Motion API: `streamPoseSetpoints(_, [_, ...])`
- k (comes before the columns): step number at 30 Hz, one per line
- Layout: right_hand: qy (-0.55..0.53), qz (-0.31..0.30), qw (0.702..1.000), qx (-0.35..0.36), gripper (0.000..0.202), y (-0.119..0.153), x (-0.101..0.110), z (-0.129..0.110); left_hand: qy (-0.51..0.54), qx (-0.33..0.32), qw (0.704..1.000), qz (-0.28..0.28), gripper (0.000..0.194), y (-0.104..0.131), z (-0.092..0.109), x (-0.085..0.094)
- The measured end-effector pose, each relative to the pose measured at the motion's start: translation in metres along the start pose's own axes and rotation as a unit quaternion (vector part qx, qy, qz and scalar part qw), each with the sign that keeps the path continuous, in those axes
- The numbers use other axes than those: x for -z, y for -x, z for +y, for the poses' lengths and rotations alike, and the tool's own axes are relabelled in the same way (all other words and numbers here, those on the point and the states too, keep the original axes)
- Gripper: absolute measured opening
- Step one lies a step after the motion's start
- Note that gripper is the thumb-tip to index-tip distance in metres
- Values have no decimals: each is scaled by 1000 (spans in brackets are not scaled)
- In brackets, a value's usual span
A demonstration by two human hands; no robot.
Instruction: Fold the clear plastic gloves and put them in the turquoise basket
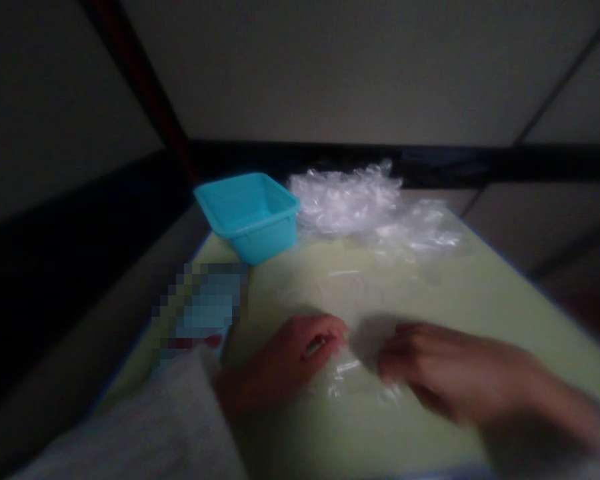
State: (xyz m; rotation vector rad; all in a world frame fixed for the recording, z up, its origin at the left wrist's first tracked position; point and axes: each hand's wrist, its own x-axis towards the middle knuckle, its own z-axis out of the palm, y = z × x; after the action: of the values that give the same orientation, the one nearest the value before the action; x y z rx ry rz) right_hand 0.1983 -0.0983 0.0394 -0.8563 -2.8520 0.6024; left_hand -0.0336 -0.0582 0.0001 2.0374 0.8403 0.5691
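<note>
My left hand (305,350) is closed over the yellow-green table, its fingers pinched on a clear plastic bag (347,373) that lies below and between the hands. Something small and pale shows inside the curl of its fingers, too blurred to name. To the right, my right hand (445,367) is held just over the bag's right side with its fingers curled together. Motion blurs it, and what its fingertips hold, if anything, is hidden.
A turquoise plastic basin (273,240) stands at the table's back left. Beside it is a heap of crumpled clear plastic bags (350,200), spreading right. A blurred-out light blue item (207,307) lies at the left edge. The table (505,313) meets a wall behind.
</note>
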Motion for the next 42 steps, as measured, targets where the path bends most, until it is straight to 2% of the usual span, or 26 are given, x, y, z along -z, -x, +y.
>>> streamPoseSetpoints(4, [-51, 75, 994, -58, 28, -6, 6, 9, 27, 11, 1000, 1, 15, 0, -1, -1])
streamPoseSetpoints(9, [-81, 180, 973, -120, 34, -15, -3, 32, 94, 43, 995, -9, 16, -1, -1, -1])
streamPoseSetpoints(12, [-50, 276, 954, -110, 31, -19, -10, 35, 119, 66, 991, -5, 21, -3, -2, 0])
streamPoseSetpoints(14, [-40, 347, 934, -79, 26, -20, -13, 32, 122, 78, 989, -3, 27, -3, -2, 0])
streamPoseSetpoints(15, [-48, 360, 930, -60, 22, -21, -13, 29, 125, 83, 989, -4, 30, -3, -2, 1])
streamPoseSetpoints(17, [-81, 334, 939, -27, 14, -22, -15, 22, 130, 92, 987, -16, 40, -2, -2, 1])
streamPoseSetpoints(20, [-114, 233, 966, -7, 9, -24, -21, 18, 128, 92, 987, -42, 56, 0, 0, 0])
streamPoseSetpoints(23, [-98, 168, 981, -5, 10, -26, -28, 22, 102, 79, 990, -58, 59, 2, 1, 0])
streamPoseSetpoints(25, [-93, 145, 985, -2, 11, -28, -32, 26, 71, 71, 993, -70, 59, 2, 0, 0])
streamPoseSetpoints(30, [-99, 135, 986, -9, 12, -29, -31, 32, 17, 62, 992, -108, 71, 4, -1, 9])
streamPoseSetpoints(34, [-101, 129, 986, -8, 12, -30, -29, 31, -22, 60, 986, -156, 81, 8, 5, 21])
streamPoseSetpoints(39, [-84, 118, 989, -14, 13, -28, -28, 32, -109, 44, 979, -168, 71, 11, 16, 34])
streamPoseSetpoints(42, [-42, 138, 989, -10, 15, -26, -25, 32, -130, 45, 979, -153, 62, 10, 19, 37])
